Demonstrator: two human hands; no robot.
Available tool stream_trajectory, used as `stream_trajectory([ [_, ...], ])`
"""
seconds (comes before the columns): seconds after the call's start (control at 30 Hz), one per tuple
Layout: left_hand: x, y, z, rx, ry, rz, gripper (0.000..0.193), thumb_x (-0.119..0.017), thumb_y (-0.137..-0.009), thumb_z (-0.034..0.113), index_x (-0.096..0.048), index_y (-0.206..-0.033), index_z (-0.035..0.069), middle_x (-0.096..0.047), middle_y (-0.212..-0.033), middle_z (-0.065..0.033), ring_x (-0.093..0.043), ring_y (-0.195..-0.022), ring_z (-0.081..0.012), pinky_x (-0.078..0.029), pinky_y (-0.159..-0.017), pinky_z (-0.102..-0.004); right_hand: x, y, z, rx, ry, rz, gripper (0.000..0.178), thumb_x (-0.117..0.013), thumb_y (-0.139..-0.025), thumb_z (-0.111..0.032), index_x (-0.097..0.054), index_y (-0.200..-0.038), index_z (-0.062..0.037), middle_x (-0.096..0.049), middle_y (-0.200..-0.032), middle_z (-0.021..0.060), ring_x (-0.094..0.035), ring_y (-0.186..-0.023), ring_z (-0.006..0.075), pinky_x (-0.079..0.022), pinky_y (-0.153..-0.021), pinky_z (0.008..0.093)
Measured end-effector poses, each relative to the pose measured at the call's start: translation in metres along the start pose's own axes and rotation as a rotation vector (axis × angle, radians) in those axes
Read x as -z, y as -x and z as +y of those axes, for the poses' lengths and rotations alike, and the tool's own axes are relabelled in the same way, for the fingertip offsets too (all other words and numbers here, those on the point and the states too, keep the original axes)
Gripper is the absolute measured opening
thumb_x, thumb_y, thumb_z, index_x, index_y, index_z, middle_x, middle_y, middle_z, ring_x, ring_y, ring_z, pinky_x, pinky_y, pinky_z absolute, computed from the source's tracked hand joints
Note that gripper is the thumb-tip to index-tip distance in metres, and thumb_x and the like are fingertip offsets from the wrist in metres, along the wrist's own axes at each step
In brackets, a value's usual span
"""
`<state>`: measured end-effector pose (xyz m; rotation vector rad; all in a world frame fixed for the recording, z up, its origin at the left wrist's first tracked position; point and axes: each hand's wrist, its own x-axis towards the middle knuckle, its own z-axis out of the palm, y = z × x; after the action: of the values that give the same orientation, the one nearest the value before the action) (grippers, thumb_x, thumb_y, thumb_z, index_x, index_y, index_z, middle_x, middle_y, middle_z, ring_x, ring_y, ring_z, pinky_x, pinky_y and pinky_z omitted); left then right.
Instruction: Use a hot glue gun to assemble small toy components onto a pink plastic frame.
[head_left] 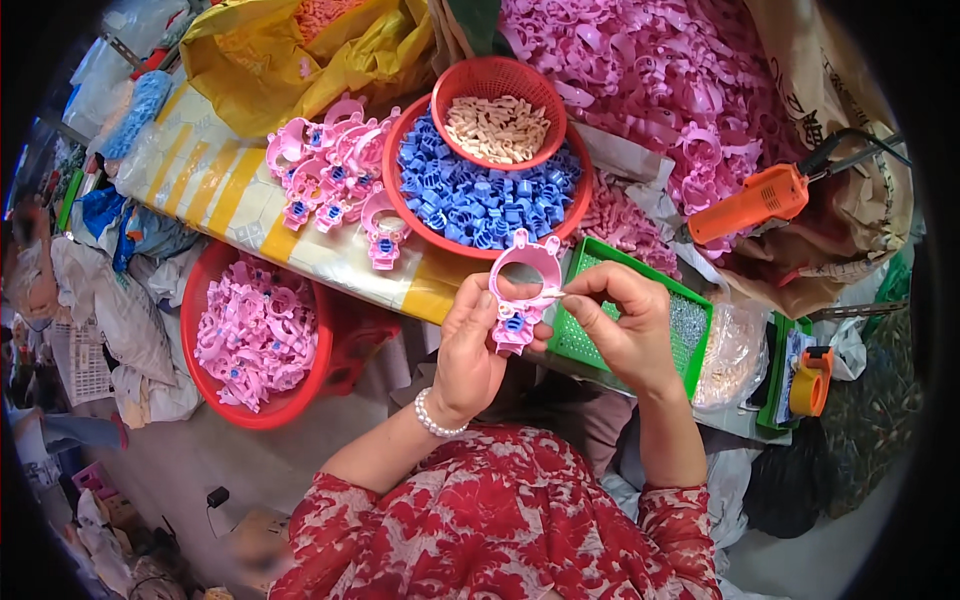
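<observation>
My left hand is closed around a pink plastic part with a round ring, small ears on top and a blue insert in its lower body. It is held up over the table's near edge. At the right side of that part, my right hand pinches a small pale piece between thumb and forefinger; its exact shape is mostly hidden. Just beyond my hands is a red basket of blue plastic pieces. On it rests a smaller red basket with cream-coloured pieces.
Pink parts with blue inserts lie piled on the taped table. A green tray holds small metal bits beside my right hand. An orange tool lies at the right. A red tub of pink parts stands left.
</observation>
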<state>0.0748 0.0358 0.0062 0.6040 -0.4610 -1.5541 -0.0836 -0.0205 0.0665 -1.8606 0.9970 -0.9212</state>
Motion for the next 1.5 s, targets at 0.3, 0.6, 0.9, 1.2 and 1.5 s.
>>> stream_trajectory([
  [0.3, 0.002, 0.006, -0.015, -0.151, -0.011, -0.088, 0.028, -0.041, -0.100, 0.025, -0.045, -0.116, 0.002, -0.056, -0.119, -0.0111, -0.057, -0.100, -0.0130, -0.046, -0.088, -0.0286, -0.012, 0.019, -0.007, 0.111, 0.282, 0.017, 0.013, -0.070, -0.077, -0.003, -0.059, -0.076, 0.0016, -0.060, -0.068, 0.0077, -0.058, -0.059, 0.0160, -0.044, -0.052, 0.0265],
  [0.6, 0.003, 0.010, -0.023, -0.209, -0.078, -0.096, 0.023, -0.045, -0.099, 0.017, -0.046, -0.117, 0.003, -0.054, -0.120, -0.0066, -0.051, -0.102, -0.0086, -0.041, -0.090, -0.0256, -0.023, 0.025, 0.001, -0.197, 0.013, 0.051, 0.016, -0.067, -0.084, -0.010, -0.060, -0.075, 0.0014, -0.059, -0.063, 0.0023, -0.052, -0.055, 0.0068, -0.039, -0.049, 0.0215],
  [0.9, 0.004, 0.008, -0.021, -0.083, -0.016, -0.049, 0.025, -0.042, -0.100, 0.024, -0.046, -0.114, 0.003, -0.058, -0.114, -0.0090, -0.060, -0.092, -0.0120, -0.050, -0.082, -0.0274, -0.017, 0.029, 0.005, -0.340, -0.182, 0.064, 0.017, -0.060, -0.090, -0.013, -0.063, -0.081, 0.0012, -0.057, -0.062, -0.0010, -0.050, -0.055, 0.0045, -0.037, -0.049, 0.0192],
  [1.2, 0.004, 0.007, -0.019, 0.060, 0.005, -0.013, 0.035, -0.036, -0.101, 0.034, -0.045, -0.113, 0.003, -0.061, -0.106, -0.0117, -0.066, -0.075, -0.0162, -0.056, -0.064, -0.0260, -0.011, 0.028, 0.013, 0.194, 0.376, 0.179, 0.011, -0.069, -0.077, -0.006, -0.066, -0.087, -0.0028, -0.056, -0.116, 0.0175, -0.055, -0.105, 0.0267, -0.045, -0.082, 0.0340],
  [1.5, 0.006, 0.007, -0.022, 0.063, -0.036, -0.030, 0.037, -0.035, -0.101, 0.037, -0.045, -0.111, 0.003, -0.062, -0.100, -0.0122, -0.066, -0.070, -0.0154, -0.055, -0.060, -0.0252, -0.015, 0.029, 0.013, 0.150, 0.340, 0.106, 0.021, -0.071, -0.071, -0.005, -0.070, -0.091, -0.0110, -0.045, -0.133, 0.0197, -0.044, -0.119, 0.0356, -0.039, -0.090, 0.0433],
])
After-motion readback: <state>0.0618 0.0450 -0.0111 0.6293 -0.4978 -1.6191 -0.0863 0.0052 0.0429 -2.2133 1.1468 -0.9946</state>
